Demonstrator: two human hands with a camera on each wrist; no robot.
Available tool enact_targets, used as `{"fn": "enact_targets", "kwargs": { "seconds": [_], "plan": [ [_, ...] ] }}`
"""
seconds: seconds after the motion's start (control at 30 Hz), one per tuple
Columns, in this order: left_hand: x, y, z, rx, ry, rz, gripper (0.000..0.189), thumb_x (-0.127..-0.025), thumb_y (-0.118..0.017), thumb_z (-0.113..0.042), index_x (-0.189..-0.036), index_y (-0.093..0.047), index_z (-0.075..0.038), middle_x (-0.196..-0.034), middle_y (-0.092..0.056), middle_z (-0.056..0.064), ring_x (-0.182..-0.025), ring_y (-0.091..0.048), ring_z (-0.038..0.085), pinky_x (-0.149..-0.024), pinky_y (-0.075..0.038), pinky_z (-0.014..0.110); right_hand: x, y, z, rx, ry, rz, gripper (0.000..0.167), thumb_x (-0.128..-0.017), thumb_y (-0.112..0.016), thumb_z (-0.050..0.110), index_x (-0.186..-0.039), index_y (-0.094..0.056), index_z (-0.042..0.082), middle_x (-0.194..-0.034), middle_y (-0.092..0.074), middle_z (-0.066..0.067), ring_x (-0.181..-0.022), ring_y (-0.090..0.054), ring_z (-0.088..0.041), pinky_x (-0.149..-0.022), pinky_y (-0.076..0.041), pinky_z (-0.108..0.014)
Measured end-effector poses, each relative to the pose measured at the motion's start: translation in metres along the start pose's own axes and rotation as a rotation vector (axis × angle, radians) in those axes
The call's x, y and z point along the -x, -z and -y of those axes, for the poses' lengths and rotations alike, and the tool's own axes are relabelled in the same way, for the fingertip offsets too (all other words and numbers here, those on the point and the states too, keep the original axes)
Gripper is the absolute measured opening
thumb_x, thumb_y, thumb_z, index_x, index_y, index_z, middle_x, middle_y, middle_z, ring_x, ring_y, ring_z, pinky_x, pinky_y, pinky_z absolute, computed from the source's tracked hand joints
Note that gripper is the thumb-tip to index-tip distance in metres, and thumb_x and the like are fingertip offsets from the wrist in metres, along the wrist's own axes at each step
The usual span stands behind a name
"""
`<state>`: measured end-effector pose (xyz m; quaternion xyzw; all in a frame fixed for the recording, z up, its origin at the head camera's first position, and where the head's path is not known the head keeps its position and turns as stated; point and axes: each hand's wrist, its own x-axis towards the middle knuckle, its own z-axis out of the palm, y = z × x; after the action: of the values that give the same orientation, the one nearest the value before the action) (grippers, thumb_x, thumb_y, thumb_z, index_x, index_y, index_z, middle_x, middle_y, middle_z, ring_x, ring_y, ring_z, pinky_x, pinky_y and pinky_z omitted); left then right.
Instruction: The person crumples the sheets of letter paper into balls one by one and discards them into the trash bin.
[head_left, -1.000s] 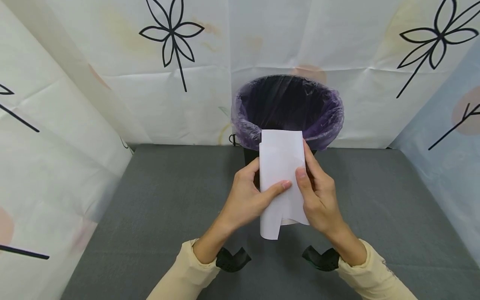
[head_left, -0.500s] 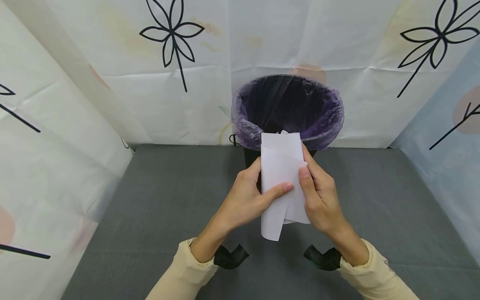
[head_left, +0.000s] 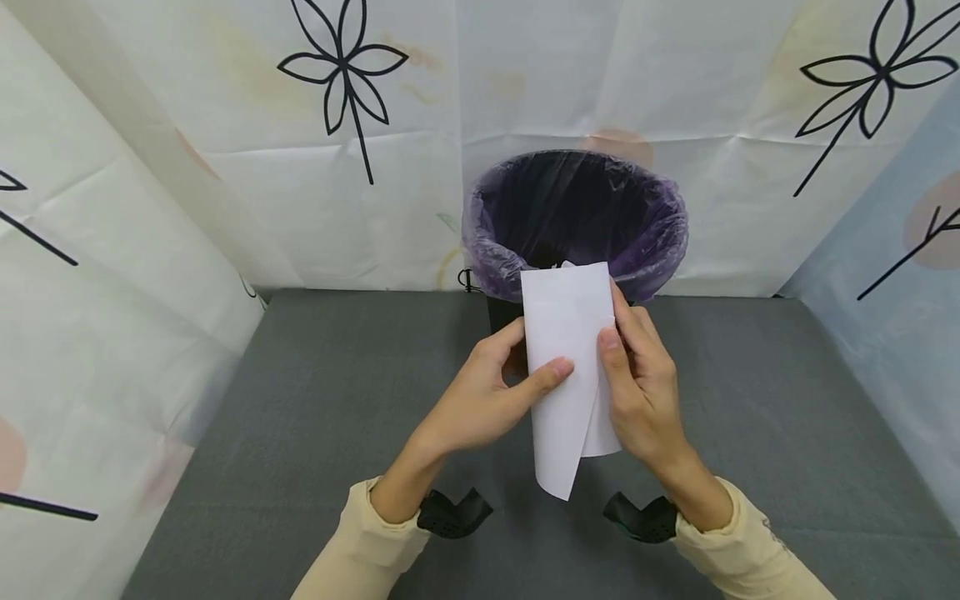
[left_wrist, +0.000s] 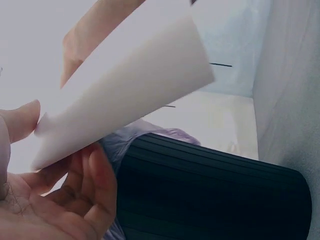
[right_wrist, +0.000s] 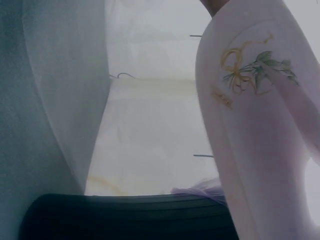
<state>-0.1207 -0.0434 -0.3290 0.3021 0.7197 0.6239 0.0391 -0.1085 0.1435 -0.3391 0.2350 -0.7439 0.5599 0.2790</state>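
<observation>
Folded white paper [head_left: 566,321], seemingly leaf-printed underneath (dim view), pinched by left hand [head_left: 474,400] and right hand [head_left: 647,396]. Grey tabletop [head_left: 345,383]; flower-drawn white backdrop [head_left: 412,221].

Two grips [head_left: 476,400] [head_left: 645,392], one paper bundle [head_left: 570,325], one lined bin [left_wrist: 215,190], two sleeves [head_left: 375,537] [head_left: 750,542]

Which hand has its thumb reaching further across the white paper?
The left hand: its thumb lies over the front of the white paper, while the right hand has its thumb only at the side edge.
</observation>
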Motion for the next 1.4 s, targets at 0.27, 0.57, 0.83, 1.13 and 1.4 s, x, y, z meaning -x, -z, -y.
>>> {"fn": "enact_targets", "kwargs": {
  "seconds": [0.27, 0.57, 0.83, 1.13, 1.4],
  "plan": [
    [0.000, 0.001, -0.001, 0.070, 0.002, -0.102, 0.026, -0.097, -0.068, -0.006, -0.121, -0.065, 0.003, -0.103, -0.070, 0.013, -0.084, -0.071, 0.017, -0.073, -0.061, 0.037, 0.000, -0.003, -0.003, -0.050, -0.019, -0.015, 0.046, -0.104, -0.048, -0.002, -0.150, -0.047, 0.000, -0.105, -0.057, -0.005, -0.085, -0.056, -0.013, -0.062, -0.049, -0.018],
    [-0.002, 0.000, 0.000, 0.091, -0.012, -0.130, 0.023, -0.095, -0.070, -0.003, -0.116, -0.068, 0.007, -0.100, -0.072, 0.017, -0.082, -0.072, 0.019, -0.072, -0.061, 0.038, 0.000, -0.001, -0.002, -0.149, -0.079, -0.041, 0.040, -0.102, -0.050, -0.004, -0.141, -0.056, -0.004, -0.104, -0.063, -0.002, -0.084, -0.060, -0.013, -0.064, -0.052, -0.018],
    [-0.002, 0.003, 0.000, 0.105, -0.017, -0.139, 0.021, -0.092, -0.073, 0.001, -0.111, -0.071, 0.009, -0.098, -0.073, 0.020, -0.076, -0.073, 0.019, -0.068, -0.062, 0.040, -0.006, 0.008, -0.001, -0.288, -0.156, -0.070, 0.020, -0.098, -0.059, -0.007, -0.112, -0.069, -0.016, -0.092, -0.073, -0.006, -0.071, -0.069, -0.013, -0.059, -0.056, -0.021],
    [0.000, 0.008, 0.001, 0.101, 0.045, -0.086, 0.013, -0.090, -0.076, -0.002, -0.102, -0.074, 0.004, -0.089, -0.074, 0.010, -0.072, -0.072, 0.019, -0.066, -0.060, 0.036, -0.010, 0.016, -0.001, -0.340, -0.182, -0.119, 0.011, -0.093, -0.063, -0.012, -0.098, -0.071, -0.017, -0.085, -0.074, -0.009, -0.066, -0.068, -0.013, -0.057, -0.055, -0.020],
    [0.006, 0.011, 0.000, 0.092, 0.099, 0.020, 0.013, -0.088, -0.078, -0.001, -0.099, -0.073, 0.004, -0.084, -0.073, 0.011, -0.068, -0.071, 0.020, -0.066, -0.062, 0.043, -0.015, 0.020, -0.002, -0.410, -0.167, -0.174, 0.011, -0.092, -0.063, -0.014, -0.098, -0.071, -0.018, -0.086, -0.075, -0.011, -0.066, -0.071, -0.015, -0.056, -0.057, -0.022]
  ]
}}
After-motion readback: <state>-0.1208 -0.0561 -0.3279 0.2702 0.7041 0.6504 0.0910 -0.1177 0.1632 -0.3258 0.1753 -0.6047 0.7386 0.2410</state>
